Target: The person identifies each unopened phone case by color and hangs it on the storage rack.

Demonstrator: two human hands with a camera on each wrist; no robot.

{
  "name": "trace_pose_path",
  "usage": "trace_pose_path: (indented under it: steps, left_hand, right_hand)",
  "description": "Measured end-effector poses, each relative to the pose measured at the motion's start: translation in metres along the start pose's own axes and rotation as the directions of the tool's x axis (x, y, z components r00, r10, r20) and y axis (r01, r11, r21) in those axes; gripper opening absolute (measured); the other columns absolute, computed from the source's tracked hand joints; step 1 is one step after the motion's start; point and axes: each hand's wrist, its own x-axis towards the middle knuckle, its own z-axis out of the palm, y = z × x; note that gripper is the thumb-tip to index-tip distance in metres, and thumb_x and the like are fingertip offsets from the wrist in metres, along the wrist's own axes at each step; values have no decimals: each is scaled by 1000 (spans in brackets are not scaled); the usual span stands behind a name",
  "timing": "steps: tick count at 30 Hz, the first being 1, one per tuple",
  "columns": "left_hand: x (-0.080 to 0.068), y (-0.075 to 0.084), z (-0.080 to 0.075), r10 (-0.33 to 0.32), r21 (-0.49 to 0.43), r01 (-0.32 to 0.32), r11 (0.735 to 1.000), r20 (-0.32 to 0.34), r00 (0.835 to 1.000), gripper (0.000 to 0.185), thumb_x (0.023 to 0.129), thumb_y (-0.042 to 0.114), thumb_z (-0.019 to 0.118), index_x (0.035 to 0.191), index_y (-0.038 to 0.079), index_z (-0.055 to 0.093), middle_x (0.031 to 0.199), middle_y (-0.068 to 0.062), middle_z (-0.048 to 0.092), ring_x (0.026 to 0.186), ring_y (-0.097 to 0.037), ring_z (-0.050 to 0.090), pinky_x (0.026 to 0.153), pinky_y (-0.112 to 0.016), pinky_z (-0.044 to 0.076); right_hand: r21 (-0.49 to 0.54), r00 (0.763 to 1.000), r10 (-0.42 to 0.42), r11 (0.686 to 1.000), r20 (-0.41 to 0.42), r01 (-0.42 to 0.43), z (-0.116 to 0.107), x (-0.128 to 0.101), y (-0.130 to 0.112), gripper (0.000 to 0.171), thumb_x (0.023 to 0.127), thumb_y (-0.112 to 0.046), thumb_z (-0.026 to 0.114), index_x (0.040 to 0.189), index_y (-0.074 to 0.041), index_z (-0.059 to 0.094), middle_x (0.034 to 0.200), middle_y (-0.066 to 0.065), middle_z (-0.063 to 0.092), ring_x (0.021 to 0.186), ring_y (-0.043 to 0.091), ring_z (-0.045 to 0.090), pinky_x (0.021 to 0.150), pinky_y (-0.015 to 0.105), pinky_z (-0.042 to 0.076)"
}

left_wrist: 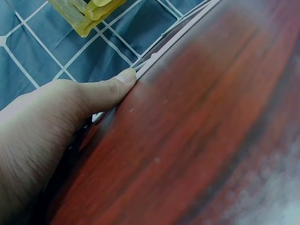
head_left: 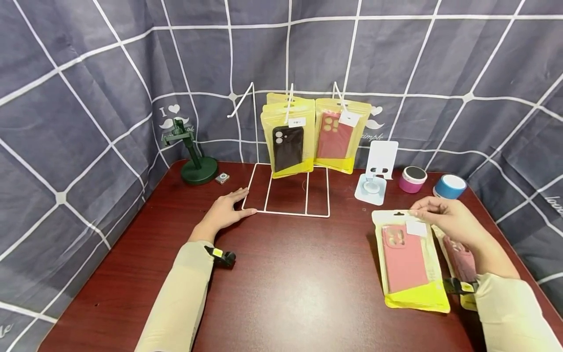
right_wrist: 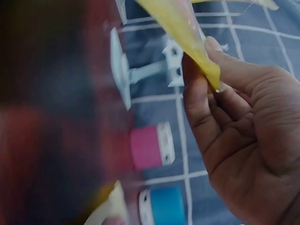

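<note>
My right hand [head_left: 448,220] pinches the top edge of the packaged pink phone case [head_left: 409,259] lying below my fingers, while my left hand [head_left: 226,211] rests flat, fingers straight, touching the white wire rack [head_left: 288,213].

Bright, even light; both wrist views blurred, head view edge-warped.

Left hand [left_wrist: 47,136] lies flat on the dark red wooden tabletop [left_wrist: 201,131], thumb tip touching the thin white wire frame [left_wrist: 176,40] running away ahead. Beyond the hand, yellow plastic packaging [left_wrist: 86,11] hangs against blue cloth with white grid lines [left_wrist: 56,51].
</note>
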Motion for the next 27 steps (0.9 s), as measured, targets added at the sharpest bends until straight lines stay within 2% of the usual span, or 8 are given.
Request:
trace_pose_path:
  steps: [4, 9, 15, 18, 20, 23, 27]
  left_hand:
    - [0, 2, 1, 5, -2, -5, 1000, 0, 1000, 85, 86, 69, 64, 153, 20, 46, 158, -4, 40, 147, -26, 35, 116, -52, 30]
    - [1, 2, 3, 13, -6, -13, 1000, -2, 1000, 86, 85, 70, 64, 153, 20, 46, 158, -5, 40, 146, -27, 35, 116, -52, 31]
    - [1, -1, 3, 12, 4, -12, 1000, -6, 1000, 89, 85, 74, 62, 154, 20, 45, 159, -5, 39, 147, -29, 34, 116, -55, 30]
    - [1, -2, 2, 11, 4, -11, 1000, -12, 1000, 89, 84, 74, 61, 153, 20, 46, 158, -6, 40, 146, -29, 35, 116, -56, 30]
    - [1, -3, 1, 12, 0, -12, 1000, -15, 1000, 88, 85, 73, 62, 153, 20, 46, 158, -6, 40, 146, -29, 35, 116, -55, 30]
    - [0, -3, 0, 17, -7, -17, 1000, -17, 1000, 86, 86, 70, 64, 153, 19, 47, 158, -7, 41, 146, -28, 35, 116, -54, 30]
    - [1, -2, 1, 21, -2, -21, 1000, -16, 1000, 87, 85, 71, 64, 153, 19, 47, 158, -7, 40, 146, -29, 35, 116, -54, 30]
  right_hand:
    - [67, 995, 4, 998, -103, 3, 1, 3, -24, 18, 97, -18, 70, 109, -4, 71, 85, 2, 75, 71, 9, 66, 61, 25, 55]
    - [98, 978, -60, 992, -202, 81, 4, 15, -58, 16, 95, -14, 72, 105, -2, 71, 81, -1, 74, 71, 6, 65, 61, 19, 51]
    - [54, 928, -228, 966, -296, 254, 7, 37, -121, 8, 92, -4, 73, 97, 1, 73, 73, 3, 70, 61, 3, 58, 54, 16, 44]
    - [32, 892, -304, 942, -334, 333, 8, 49, -158, 7, 90, 0, 73, 95, 6, 72, 70, 7, 67, 58, 8, 53, 51, 17, 40]
    - [55, 871, -342, 922, -352, 384, 8, 58, -178, 8, 90, 1, 73, 94, 8, 71, 70, 7, 67, 59, 11, 53, 53, 18, 39]
    - [76, 850, -365, 904, -379, 422, 8, 71, -200, 10, 90, 0, 73, 94, 8, 70, 69, 5, 66, 59, 10, 52, 53, 19, 38]
    - [89, 843, -358, 901, -402, 425, 7, 87, -213, 14, 90, -3, 74, 95, 9, 69, 72, -2, 68, 61, 7, 54, 56, 21, 38]
